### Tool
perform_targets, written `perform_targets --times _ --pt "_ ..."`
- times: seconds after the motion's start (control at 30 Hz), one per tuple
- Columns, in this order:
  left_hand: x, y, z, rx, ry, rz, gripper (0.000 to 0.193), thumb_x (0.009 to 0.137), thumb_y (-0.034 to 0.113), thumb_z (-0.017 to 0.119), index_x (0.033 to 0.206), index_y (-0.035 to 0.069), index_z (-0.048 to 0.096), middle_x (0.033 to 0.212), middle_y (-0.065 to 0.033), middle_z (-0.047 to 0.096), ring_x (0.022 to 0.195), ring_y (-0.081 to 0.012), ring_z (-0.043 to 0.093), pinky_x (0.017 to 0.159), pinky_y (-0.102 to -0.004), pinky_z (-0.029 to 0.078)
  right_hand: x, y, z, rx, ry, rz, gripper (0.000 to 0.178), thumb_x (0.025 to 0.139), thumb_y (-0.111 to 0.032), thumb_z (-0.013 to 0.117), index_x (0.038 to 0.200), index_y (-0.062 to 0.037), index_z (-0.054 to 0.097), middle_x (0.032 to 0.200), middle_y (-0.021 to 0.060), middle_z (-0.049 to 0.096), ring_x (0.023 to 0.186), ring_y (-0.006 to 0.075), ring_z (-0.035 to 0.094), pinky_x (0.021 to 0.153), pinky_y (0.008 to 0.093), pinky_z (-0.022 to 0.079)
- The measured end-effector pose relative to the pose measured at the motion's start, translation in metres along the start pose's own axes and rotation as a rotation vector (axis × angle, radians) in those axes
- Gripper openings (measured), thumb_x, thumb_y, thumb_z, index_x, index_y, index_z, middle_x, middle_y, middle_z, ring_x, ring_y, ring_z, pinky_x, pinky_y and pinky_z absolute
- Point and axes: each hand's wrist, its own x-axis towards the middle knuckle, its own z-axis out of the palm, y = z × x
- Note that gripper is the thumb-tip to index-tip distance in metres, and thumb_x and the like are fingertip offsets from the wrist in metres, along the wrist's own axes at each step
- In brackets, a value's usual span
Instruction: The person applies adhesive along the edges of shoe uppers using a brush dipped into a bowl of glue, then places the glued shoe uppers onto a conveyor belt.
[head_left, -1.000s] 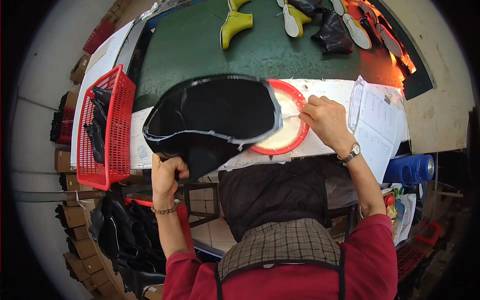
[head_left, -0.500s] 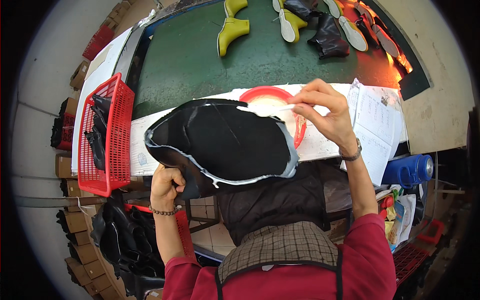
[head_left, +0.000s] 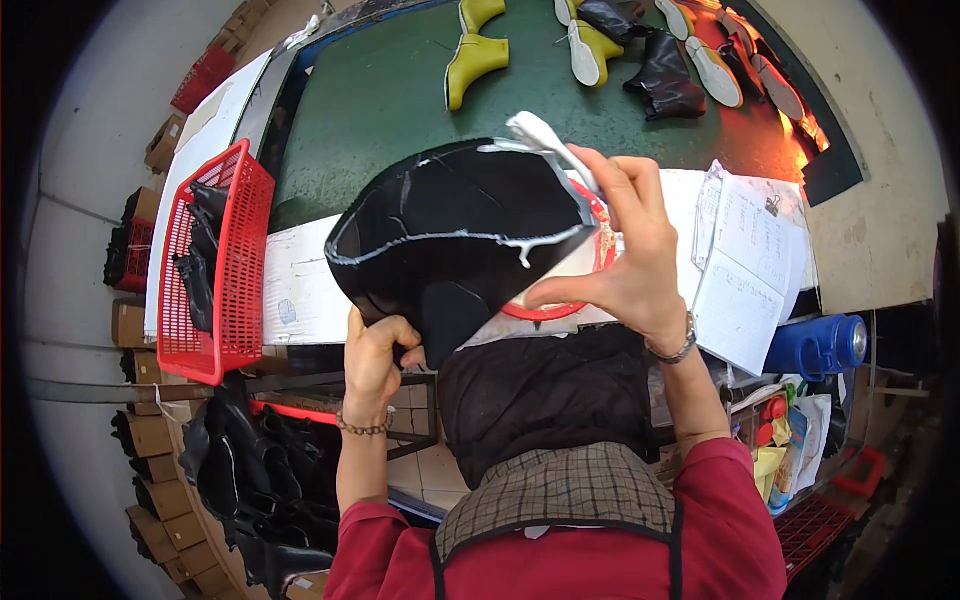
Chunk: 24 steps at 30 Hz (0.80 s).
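While clamped on black rubber sheet [head_left: 450, 240], left hand [head_left: 375, 350]; right hand [head_left: 625, 250] fingers pinching white brush [head_left: 550, 140].

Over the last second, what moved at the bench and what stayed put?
The right hand carried the white brush from the red dish up to the top edge of the black rubber piece, leaving a white glue line. The left hand raised that piece, keeping its grip. The red basket and notebook stayed.

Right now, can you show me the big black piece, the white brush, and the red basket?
black piece [head_left: 450, 240]: head view, middle of its dark face.
white brush [head_left: 545, 135]: head view, its glue-covered tip.
red basket [head_left: 240, 270]: head view, its right mesh wall.
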Motion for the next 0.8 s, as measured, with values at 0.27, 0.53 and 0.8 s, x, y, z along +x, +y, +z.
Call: perform_targets --times 0.27,0.53,0.8 --pt "0.003 -0.011 -0.024 0.077 -0.21 0.065 0.042 0.074 -0.019 0.05 0.111 0.0 0.049 0.064 -0.0099 0.054 0.046 -0.0154 0.045 0.044 -0.0274 0.037 0.001 0.002 0.001 0.114 0.028 0.053 0.11 0.047 -0.053 0.101 0.135 -0.0015 0.061 0.11 0.0075 0.054 0.096 0.0198 0.06 0.08 0.0315 0.052" --pt "0.002 -0.003 -0.051 0.037 -0.054 0.014 0.042 0.071 -0.02 0.05 0.107 0.001 0.048 0.063 -0.0087 0.053 0.045 -0.0166 0.045 0.041 -0.028 0.035 -0.019 0.066 -0.023 -0.087 -0.162 0.181 0.035 0.087 -0.031 0.081 0.115 -0.0106 0.079 0.09 0.0058 0.058 0.073 0.0152 0.056 0.063 0.0306 0.045" --pt "0.013 0.001 -0.063 0.126 -0.099 -0.173 0.054 0.068 -0.021 0.048 0.116 0.002 0.049 0.059 -0.0087 0.051 0.043 -0.0154 0.044 0.039 -0.028 0.032 -0.031 0.072 -0.048 0.012 -0.135 0.179 0.014 0.088 -0.006 0.079 0.101 -0.0024 0.08 0.077 0.0039 0.066 0.061 0.0106 0.055 0.055 0.0268 0.04"
